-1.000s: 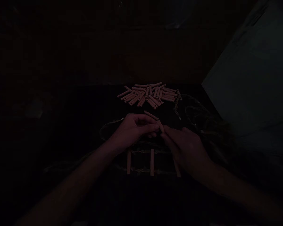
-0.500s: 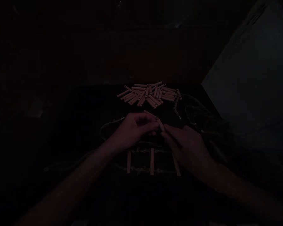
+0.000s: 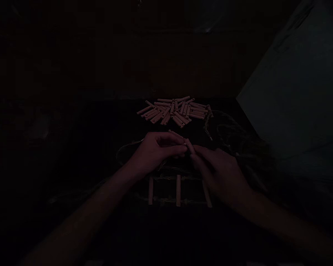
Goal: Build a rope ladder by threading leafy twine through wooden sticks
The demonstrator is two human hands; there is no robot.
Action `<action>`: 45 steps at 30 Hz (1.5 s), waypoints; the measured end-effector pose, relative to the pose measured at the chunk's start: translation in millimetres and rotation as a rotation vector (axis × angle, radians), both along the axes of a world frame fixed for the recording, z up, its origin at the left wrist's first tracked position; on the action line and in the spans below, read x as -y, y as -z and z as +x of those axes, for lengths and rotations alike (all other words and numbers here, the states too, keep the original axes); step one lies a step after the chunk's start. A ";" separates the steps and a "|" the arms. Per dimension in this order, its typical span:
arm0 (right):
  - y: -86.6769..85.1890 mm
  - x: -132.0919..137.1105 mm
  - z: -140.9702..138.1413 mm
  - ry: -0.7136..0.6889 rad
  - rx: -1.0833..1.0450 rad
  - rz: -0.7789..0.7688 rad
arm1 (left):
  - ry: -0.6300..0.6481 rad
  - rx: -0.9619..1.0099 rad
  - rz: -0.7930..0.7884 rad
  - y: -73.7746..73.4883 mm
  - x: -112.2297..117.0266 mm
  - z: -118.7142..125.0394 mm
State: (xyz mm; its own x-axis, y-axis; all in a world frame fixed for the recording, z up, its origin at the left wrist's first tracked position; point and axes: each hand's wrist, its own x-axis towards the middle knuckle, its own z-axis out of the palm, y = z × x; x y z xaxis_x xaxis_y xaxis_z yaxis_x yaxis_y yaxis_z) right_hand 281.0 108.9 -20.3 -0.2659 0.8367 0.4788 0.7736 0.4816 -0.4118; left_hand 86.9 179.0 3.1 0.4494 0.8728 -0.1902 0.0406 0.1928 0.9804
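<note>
Pale wooden slat point(image 3: 178, 136) pinched between half-closed left hand point(image 3: 155, 151) and half-closed right hand point(image 3: 220, 173); grip unchanged from earlier frames. Twine-bound slat ladder point(image 3: 178, 190) lies below, loose slat pile point(image 3: 173, 112) ahead, both undisturbed.

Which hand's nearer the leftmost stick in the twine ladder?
Left. The left hand is just above the leftmost stick; the right hand is well off to its right, past the middle stick.
</note>
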 end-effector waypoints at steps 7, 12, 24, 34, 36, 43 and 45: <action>1.5 -0.3 -0.7 0.022 0.002 0.049 | -0.071 0.014 0.041 3.9 0.8 1.1; 1.2 -0.2 -0.9 0.000 0.002 0.040 | -0.078 0.051 0.056 3.7 0.5 2.1; -0.5 0.5 1.0 -0.065 0.005 0.048 | -0.113 0.122 -0.035 3.4 1.9 2.4; 2.5 -0.5 1.2 -0.095 0.066 0.135 | -0.100 0.164 -0.141 3.4 0.8 -0.1; 1.1 -0.8 1.5 -0.096 0.070 0.136 | -0.106 0.170 -0.139 3.9 0.6 -0.1; -3.7 -0.6 0.1 -0.031 -0.048 0.034 | -0.086 0.150 -0.033 2.5 -1.3 1.2; -3.8 -0.5 -0.7 -0.018 -0.071 0.027 | -0.083 0.146 -0.034 1.3 -1.4 1.0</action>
